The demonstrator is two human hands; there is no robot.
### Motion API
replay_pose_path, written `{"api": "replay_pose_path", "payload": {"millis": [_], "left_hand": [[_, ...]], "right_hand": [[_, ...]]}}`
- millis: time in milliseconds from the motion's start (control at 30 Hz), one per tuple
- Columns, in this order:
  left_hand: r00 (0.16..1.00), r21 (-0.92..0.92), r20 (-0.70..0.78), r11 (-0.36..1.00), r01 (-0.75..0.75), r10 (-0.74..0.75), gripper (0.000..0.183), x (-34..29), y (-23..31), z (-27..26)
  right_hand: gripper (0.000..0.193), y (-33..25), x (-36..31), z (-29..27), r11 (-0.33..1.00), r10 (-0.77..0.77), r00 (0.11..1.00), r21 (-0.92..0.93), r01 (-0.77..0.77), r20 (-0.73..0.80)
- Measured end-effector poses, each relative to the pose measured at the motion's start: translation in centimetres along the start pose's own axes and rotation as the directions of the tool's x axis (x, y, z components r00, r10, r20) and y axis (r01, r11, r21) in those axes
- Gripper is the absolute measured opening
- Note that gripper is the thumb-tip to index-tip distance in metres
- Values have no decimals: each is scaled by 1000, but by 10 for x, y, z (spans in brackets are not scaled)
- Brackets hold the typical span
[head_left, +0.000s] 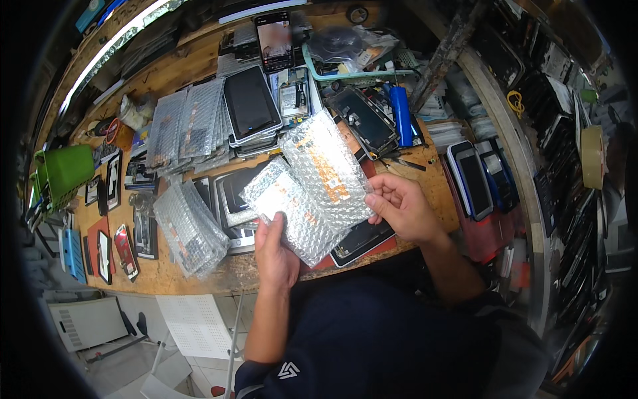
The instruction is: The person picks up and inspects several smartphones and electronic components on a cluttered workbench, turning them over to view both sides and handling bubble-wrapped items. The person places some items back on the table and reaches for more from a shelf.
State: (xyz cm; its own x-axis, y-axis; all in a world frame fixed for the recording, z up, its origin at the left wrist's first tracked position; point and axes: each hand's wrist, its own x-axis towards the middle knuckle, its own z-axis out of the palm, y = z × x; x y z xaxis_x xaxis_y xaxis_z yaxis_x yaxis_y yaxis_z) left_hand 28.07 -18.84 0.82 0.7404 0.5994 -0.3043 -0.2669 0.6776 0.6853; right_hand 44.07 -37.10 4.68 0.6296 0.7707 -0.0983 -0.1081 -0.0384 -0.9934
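Observation:
My left hand [274, 256] grips a silvery bubble-wrap pouch [286, 206] by its near left edge, thumb on top. Between thumb and fingers, my right hand [402, 206] pinches the lower right edge of another bubble-wrap pouch [325, 159] with orange print. The two pouches overlap in front of me, the right one reaching farther back. What is inside them cannot be made out. Under them, a dark tablet-like panel [362, 243] lies on a red mat. Left of my left hand rests a pile of bubble-wrap pouches [189, 226].
More bubble-wrap pouches [186, 123] are stacked behind, beside a white-framed tablet [251, 105]. A phone with a lit screen [274, 41] stands at the back. A blue cylindrical tool [401, 114], a green basket [66, 173] and a wooden post [505, 133] flank the bench.

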Motion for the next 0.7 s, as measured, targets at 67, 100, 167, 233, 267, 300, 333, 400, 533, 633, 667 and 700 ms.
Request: {"api": "replay_pose_path", "payload": {"millis": [67, 100, 167, 233, 267, 300, 333, 400, 533, 633, 667, 700], "left_hand": [[1000, -2, -1, 1000, 7, -7, 40, 0, -1, -1], [1000, -3, -3, 1000, 10, -10, 40, 0, -1, -2], [1000, -3, -12, 1000, 18, -18, 40, 0, -2, -3], [999, -1, -33, 1000, 25, -25, 40, 0, -2, -3], [999, -2, -21, 999, 32, -32, 40, 0, -3, -4], [999, -4, -16, 999, 37, -37, 40, -1, -3, -4], [999, -6, -19, 999, 41, -41, 40, -1, -2, -4], [999, -4, 11, 999, 36, -35, 40, 0, -2, -5], [999, -9, 35, 1000, 13, -13, 40, 1, -2, -6], [1000, 16, 14, 1000, 7, -7, 40, 1, -2, -7], [1000, 4, 25, 1000, 8, -8, 42, 2, -2, -8], [999, -9, 33, 1000, 8, -8, 45, 2, -2, -8]], "right_hand": [[17, 0, 0, 1, 1000, -5, 1000, -10, 5, -5], [17, 0, 0, 1, 1000, -7, 1000, -12, 7, -7], [17, 0, 1, 1, 1000, -9, 1000, -13, 9, -11], [18, 0, 1, 1, 1000, -8, 1000, -12, 7, -17], [18, 1, 2, 1, 1000, -3, 1000, -10, 3, -13], [18, 1, 2, 1, 1000, 0, 1000, -8, 0, -9], [18, 1, 2, 1, 1000, 4, 1000, -6, -4, -5], [18, 0, 2, 2, 1000, 10, 1000, -20, -9, 5], [19, -4, 3, 3, 1000, 8, 999, -11, -8, 38], [20, -7, 2, 4, 1000, 12, 997, -24, -10, 78], [20, -8, 2, 5, 1000, 12, 997, -11, -11, 76], [20, -8, 2, 6, 1000, 11, 997, 3, -12, 74]]}}
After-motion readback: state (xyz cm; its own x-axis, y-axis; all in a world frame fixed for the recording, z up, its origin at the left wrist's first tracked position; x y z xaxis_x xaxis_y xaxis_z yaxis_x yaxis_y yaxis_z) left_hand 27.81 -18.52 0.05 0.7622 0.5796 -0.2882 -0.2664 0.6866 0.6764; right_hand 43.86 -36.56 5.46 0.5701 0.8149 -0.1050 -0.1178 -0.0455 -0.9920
